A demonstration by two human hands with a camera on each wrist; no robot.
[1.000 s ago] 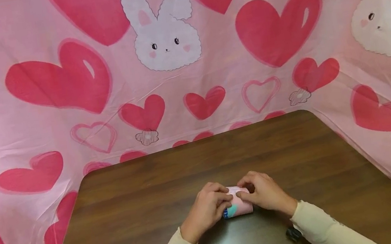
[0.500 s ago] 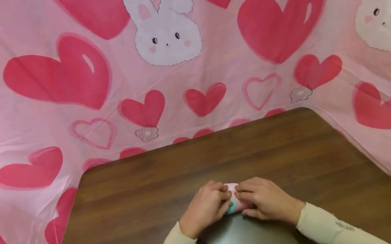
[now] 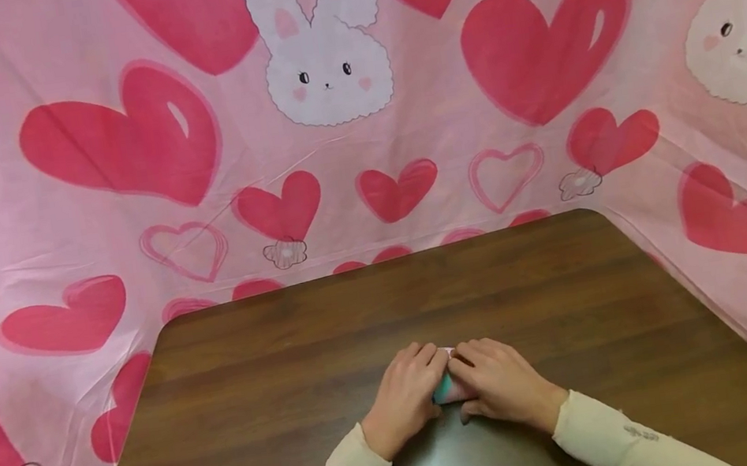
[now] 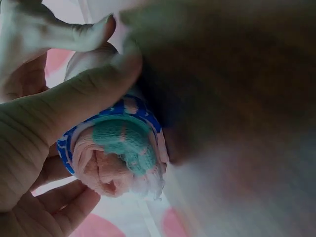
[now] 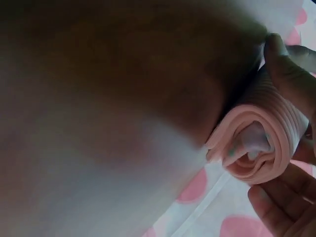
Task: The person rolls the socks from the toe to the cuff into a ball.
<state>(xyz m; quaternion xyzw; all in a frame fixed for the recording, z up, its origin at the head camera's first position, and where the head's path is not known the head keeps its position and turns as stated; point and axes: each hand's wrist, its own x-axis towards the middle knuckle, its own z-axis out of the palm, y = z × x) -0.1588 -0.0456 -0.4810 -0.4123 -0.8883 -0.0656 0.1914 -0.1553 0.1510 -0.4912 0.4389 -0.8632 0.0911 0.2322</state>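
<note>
A rolled-up pink knitted sock [image 3: 444,391] with teal and blue patches lies on the table between both hands. My left hand [image 3: 406,393] grips its left end, thumb on one side and fingers round the other. On the right end my right hand [image 3: 509,383] has its own hold, close beside the left. In the left wrist view the sock [image 4: 121,155] shows a coiled end with teal knit and a blue band. From the right wrist the sock [image 5: 276,118] shows ribbed pink layers wound in a spiral. The fingers hide much of the roll's top in the head view.
A dark wooden table [image 3: 275,350] with rounded far corners spreads around the hands. Pink cloth [image 3: 426,98] printed with hearts and rabbits hangs behind it and along both sides.
Both hands have drawn together over the sock, and their fingers now wrap round it and cover more of it. The sock looks more tightly rolled and has shifted slightly away from the person.
</note>
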